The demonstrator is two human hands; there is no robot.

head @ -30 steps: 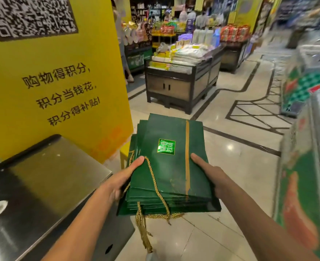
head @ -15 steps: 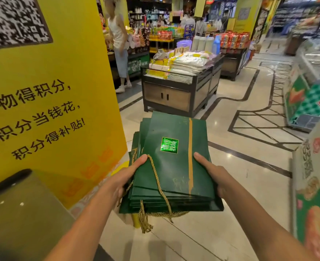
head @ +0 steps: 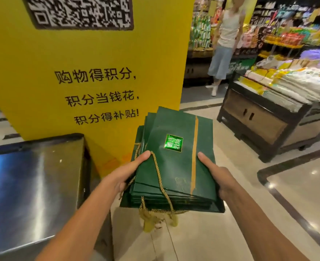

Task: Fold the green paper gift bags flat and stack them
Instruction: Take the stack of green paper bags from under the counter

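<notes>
Head view: nearest me, the gold cord handles [head: 156, 213] dangle off the near edge of the stack of green paper gift bags [head: 176, 172], which I carry in the air in front of me, above the tiled floor [head: 202, 240]. My left hand [head: 122, 178] clamps the stack's left edge, thumb flat on the top bag and touching one cord. My right hand [head: 220, 176] clamps the right edge the same way. The fingers beneath are hidden, so I only judge that they curl under.

The bags lie folded flat, fanned slightly out of line at the far end. I expect glossy, stiff card: light singly, weighty together, and apt to slide bag over bag if I tilt. Gripping both long edges and keeping the stack level seems best. The loose cords could snag.

Just left sits a steel counter [head: 34, 185], its flat top the nearest landing place, with a dark rim to clear. Behind it stands a yellow sign panel [head: 98, 53], near the stack's far end. Rightward the floor lies open up to a wooden display table [head: 257, 119]; a person [head: 225, 44] stands beyond.
</notes>
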